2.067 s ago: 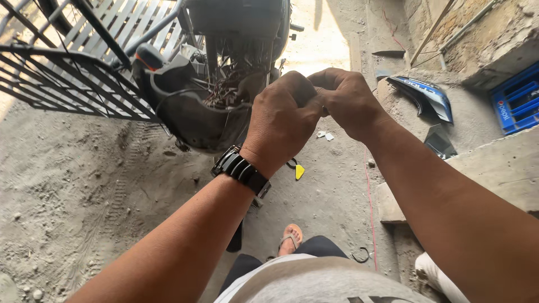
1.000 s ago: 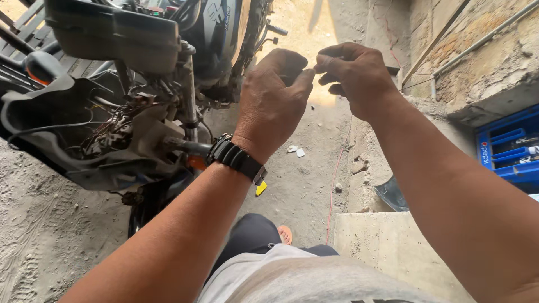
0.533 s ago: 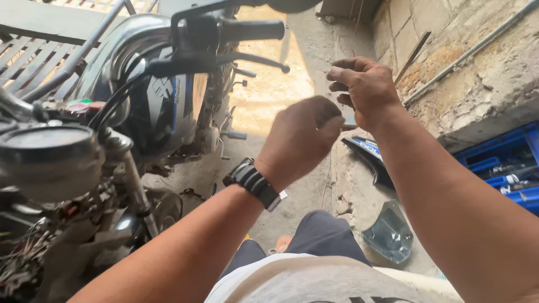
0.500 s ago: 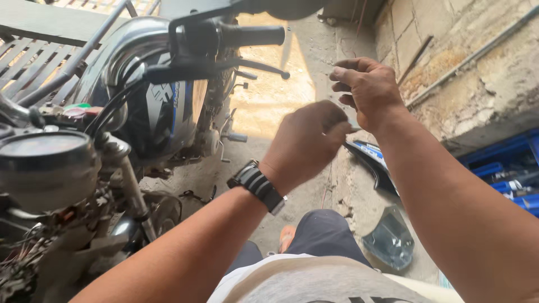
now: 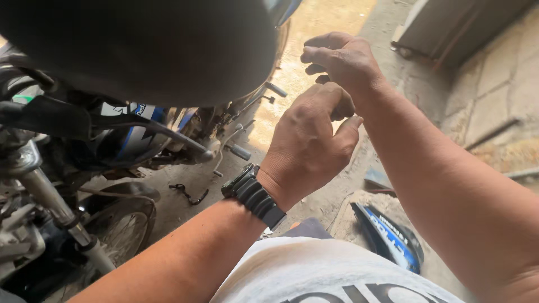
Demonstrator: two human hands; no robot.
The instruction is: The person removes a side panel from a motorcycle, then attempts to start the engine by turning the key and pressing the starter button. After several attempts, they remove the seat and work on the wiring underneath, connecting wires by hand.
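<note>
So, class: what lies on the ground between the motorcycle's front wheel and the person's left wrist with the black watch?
In the head view, a small dark bent hook lies on the sandy ground between the front wheel and the watch on the left hand.

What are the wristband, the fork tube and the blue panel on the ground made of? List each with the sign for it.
Wristband on the left hand: black, ribbed, matte, probably rubber or resin. Fork tube: bare metal, going by its bright silvery sheen. Blue panel: likely moulded plastic, glossy and curved with a thin edge.
</note>
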